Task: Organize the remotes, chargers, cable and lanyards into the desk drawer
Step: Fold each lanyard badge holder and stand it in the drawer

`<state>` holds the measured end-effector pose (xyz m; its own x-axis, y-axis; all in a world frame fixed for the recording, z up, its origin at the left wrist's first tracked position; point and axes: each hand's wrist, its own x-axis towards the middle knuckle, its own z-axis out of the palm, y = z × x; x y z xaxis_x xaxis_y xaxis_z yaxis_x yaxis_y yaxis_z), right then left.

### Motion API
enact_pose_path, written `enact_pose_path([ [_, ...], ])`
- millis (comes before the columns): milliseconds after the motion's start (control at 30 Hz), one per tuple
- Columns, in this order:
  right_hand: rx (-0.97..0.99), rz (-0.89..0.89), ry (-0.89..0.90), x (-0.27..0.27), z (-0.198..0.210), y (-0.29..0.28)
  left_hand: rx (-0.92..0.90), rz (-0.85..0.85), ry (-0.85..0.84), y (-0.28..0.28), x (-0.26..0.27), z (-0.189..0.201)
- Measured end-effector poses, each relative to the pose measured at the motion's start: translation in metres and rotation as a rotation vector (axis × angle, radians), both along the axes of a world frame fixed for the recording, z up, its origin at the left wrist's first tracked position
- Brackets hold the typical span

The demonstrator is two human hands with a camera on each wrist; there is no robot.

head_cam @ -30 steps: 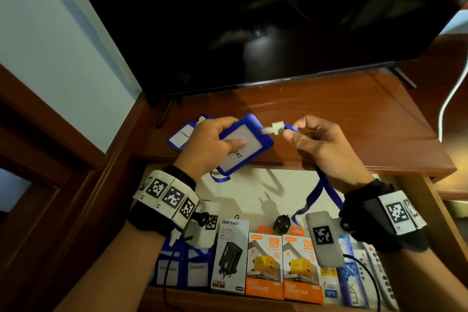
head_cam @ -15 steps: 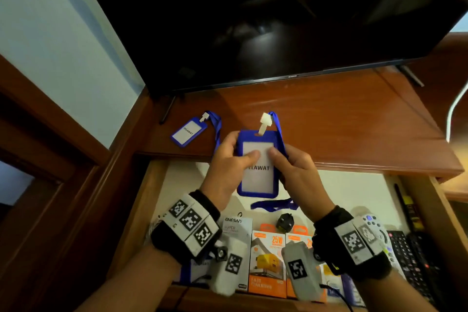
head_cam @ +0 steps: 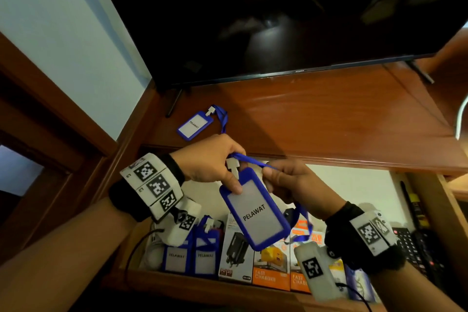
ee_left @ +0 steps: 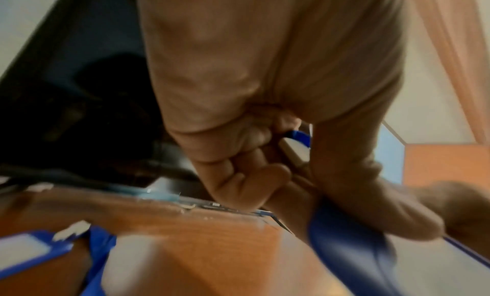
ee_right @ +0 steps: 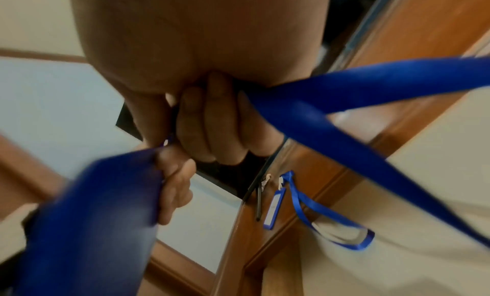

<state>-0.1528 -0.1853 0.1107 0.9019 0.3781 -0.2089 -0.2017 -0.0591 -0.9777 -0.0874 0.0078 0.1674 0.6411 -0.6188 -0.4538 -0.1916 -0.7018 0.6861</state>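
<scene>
A blue badge holder marked PELAWAT [head_cam: 255, 213] hangs tilted over the open drawer [head_cam: 428, 208]. My left hand [head_cam: 215, 159] pinches its top end by the white clip [head_cam: 233, 166], thumb on the card. My right hand [head_cam: 291, 180] grips its blue strap [head_cam: 253, 161] behind the holder; the strap [ee_right: 344, 103] runs past my curled fingers [ee_right: 212, 122]. A second blue lanyard badge [head_cam: 195, 124] lies on the desk top [head_cam: 329, 119]. In the drawer stand two blue badges [head_cam: 188, 256], charger boxes [head_cam: 272, 268] and black remotes [head_cam: 417, 243] at the right.
A black TV [head_cam: 278, 12] stands on the desk behind the hands. A white cable [head_cam: 462, 116] hangs at the right edge. The drawer's back part [head_cam: 354, 185] shows a pale lining. A wooden door frame [head_cam: 50, 134] is at the left.
The badge holder came down from the desk edge to over the drawer and tilted. My left hand shifted to its clip end and my right took the strap behind it.
</scene>
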Motion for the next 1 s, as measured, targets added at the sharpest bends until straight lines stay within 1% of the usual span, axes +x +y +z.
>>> enact_pose_path([
  [67, 0.09, -0.099, 0.051, -0.001, -0.005, 0.0, -0.1, 0.101, 0.096, 0.006, -0.001, -0.005],
  [100, 0.132, -0.131, 0.083, -0.002, -0.008, 0.002, -0.161, 0.16, 0.116, 0.008, -0.002, -0.007],
  [167, 0.224, -0.181, 0.154, -0.006, -0.012, 0.006, -0.27, 0.31, 0.126, 0.012, -0.002, -0.015],
  [233, 0.357, -0.188, 0.219, -0.011, -0.014, 0.006, -0.344, 0.516, 0.12, 0.013, -0.002, -0.027],
  [267, 0.398, -0.195, 0.229, -0.013, -0.012, 0.004, -0.371, 0.604, 0.11, 0.013, -0.003, -0.032],
  [300, 0.393, -0.193, 0.219, -0.013, -0.01, 0.003, -0.398, 0.661, 0.09, 0.012, -0.005, -0.036],
  [367, 0.306, -0.187, 0.143, -0.012, -0.005, 0.008, -0.442, 0.685, 0.02, 0.008, -0.01, -0.041],
  [433, 0.225, -0.218, 0.082, -0.012, 0.001, 0.011, -0.426, 0.682, -0.046, 0.006, -0.014, -0.042],
  [500, 0.199, -0.251, 0.068, -0.011, -0.001, 0.012, -0.303, 0.639, -0.1, 0.008, -0.015, -0.042],
  [533, 0.196, -0.284, 0.069, -0.01, -0.002, 0.011, -0.214, 0.579, -0.132, 0.011, -0.015, -0.042],
  [567, 0.196, -0.307, 0.071, -0.01, -0.005, 0.01, -0.154, 0.517, -0.132, 0.013, -0.015, -0.043],
  [600, 0.172, -0.329, 0.083, -0.01, -0.006, 0.01, -0.146, 0.469, -0.09, 0.015, -0.015, -0.043],
  [667, 0.162, -0.356, 0.098, -0.012, -0.009, 0.012, -0.194, 0.418, 0.043, 0.016, -0.021, -0.042],
  [733, 0.164, -0.356, 0.127, -0.013, -0.013, 0.016, -0.252, 0.454, 0.107, 0.016, -0.025, -0.044],
  [833, 0.146, -0.31, 0.135, -0.014, -0.023, 0.022, -0.323, 0.587, 0.054, 0.017, -0.024, -0.045],
  [867, 0.127, -0.279, 0.106, -0.015, -0.024, 0.024, -0.33, 0.636, 0.021, 0.017, -0.022, -0.046],
  [933, 0.056, -0.193, -0.006, -0.019, -0.024, 0.032, -0.352, 0.746, -0.063, 0.019, -0.02, -0.047],
  [1000, -0.11, -0.095, -0.13, -0.021, -0.022, 0.038, -0.336, 0.82, -0.189, 0.021, -0.021, -0.049],
])
